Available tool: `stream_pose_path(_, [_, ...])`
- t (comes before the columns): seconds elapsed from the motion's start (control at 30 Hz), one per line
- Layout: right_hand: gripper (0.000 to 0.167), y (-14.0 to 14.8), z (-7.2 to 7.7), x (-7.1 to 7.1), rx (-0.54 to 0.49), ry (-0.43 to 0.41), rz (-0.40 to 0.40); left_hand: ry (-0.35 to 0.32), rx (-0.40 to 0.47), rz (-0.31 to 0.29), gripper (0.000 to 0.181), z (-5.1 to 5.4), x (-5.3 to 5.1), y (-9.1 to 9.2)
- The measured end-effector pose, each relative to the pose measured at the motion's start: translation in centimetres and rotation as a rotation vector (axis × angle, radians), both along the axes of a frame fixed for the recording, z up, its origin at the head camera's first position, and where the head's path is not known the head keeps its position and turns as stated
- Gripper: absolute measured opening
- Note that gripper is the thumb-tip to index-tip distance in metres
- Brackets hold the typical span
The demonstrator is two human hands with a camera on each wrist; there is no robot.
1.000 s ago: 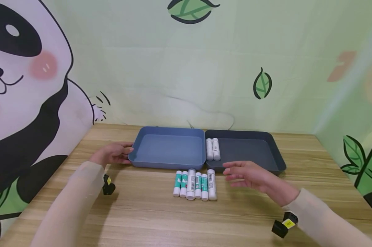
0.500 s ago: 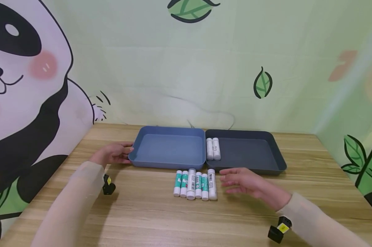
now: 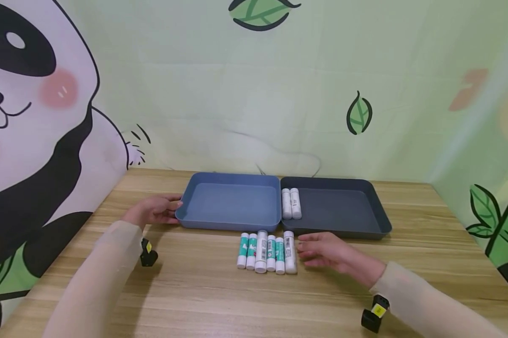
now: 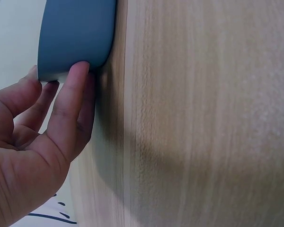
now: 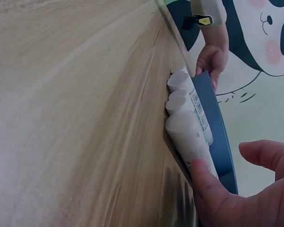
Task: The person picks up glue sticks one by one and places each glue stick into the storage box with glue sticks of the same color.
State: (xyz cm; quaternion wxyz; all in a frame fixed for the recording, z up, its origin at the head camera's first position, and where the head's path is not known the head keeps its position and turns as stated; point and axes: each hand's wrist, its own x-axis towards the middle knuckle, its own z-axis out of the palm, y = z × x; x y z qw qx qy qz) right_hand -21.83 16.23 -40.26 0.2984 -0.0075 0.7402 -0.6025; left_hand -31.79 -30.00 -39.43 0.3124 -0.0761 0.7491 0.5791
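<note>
Beside the blue tray (image 3: 228, 206), my left hand (image 3: 154, 210) touches the outer wall at its left end with relaxed fingers. The left wrist view shows those fingertips (image 4: 78, 71) against the tray's side. My right hand (image 3: 327, 253) is just right of a row of several glue sticks, fingers apart, nearest the large white glue stick (image 3: 290, 252) at the row's right end. In the right wrist view a finger (image 5: 204, 177) overlaps that stick; contact cannot be told. Teal-labelled glue sticks (image 3: 243, 251) and another large white stick (image 3: 261, 252) make up the row.
A dark grey tray (image 3: 342, 211) adjoins the blue one on the right. Two white glue sticks (image 3: 295, 203) lie side by side at its left end. Both trays stand near the back of the wooden table (image 3: 220, 300), before a printed backdrop (image 3: 237, 94).
My right hand has moved left and slightly lower, from over the dark tray's front edge to beside the row of glue sticks. My left hand and the trays have stayed put.
</note>
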Motion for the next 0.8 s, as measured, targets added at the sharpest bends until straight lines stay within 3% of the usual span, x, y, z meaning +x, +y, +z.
stream_pose_path(0.57, [0.066, -2.1, -0.5, -0.5, 0.049, 0.008, -0.063, 0.005, -0.013, -0.010, 0.066, -0.2, -0.2, 0.1])
stream_pose_path(0.8, [0.069, -3.0, -0.6, -0.6, 0.126, -0.009, -0.071, 0.006, -0.017, -0.009, 0.067, -0.2, -0.2, 0.1])
